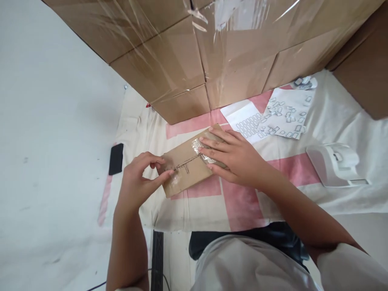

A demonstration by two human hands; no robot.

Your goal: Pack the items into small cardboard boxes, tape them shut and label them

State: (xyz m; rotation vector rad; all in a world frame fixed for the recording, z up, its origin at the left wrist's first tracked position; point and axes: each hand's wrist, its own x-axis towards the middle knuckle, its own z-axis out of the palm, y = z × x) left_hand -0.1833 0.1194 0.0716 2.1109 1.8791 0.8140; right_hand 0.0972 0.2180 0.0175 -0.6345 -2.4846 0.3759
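Right hand (236, 159), mine: laid flat, palm down, fingers spread, pressing on the far right part of a small cardboard box (189, 159); left hand (141, 171), mine: at the box's near left end, thumb and forefinger parted with a gap between their tips, thumb tip on the top face, remaining fingers curled.

Cardboard box: one, brown, lying between my two hands and set aslant, its right end farther from me than its left; a dark seam line ran lengthwise along the top, with pen-like marks across it; clear tape (196, 145), wrinkled and shiny, showed under my right fingers; another glossy patch lay just below my left thumb.

Cloth (209, 214): pale, with pink bands and blocks, creased, spread beneath the box; black phone-like slab (116, 159), one, near the cloth's left edge, well apart from my left hand; printed sheet (241, 117), white, with rows of small outlined shapes, beyond my right hand; second sheet (287, 113), overlapping the first, its outlines scattered; white device (338, 165), moulded plastic, at the right, use not clear to me.

Stack of cartons (172, 64), wrapped in shiny clear film, directly behind the box and sheets; brown carton (366, 72), at the far right; pale wall (54, 161), at the left.
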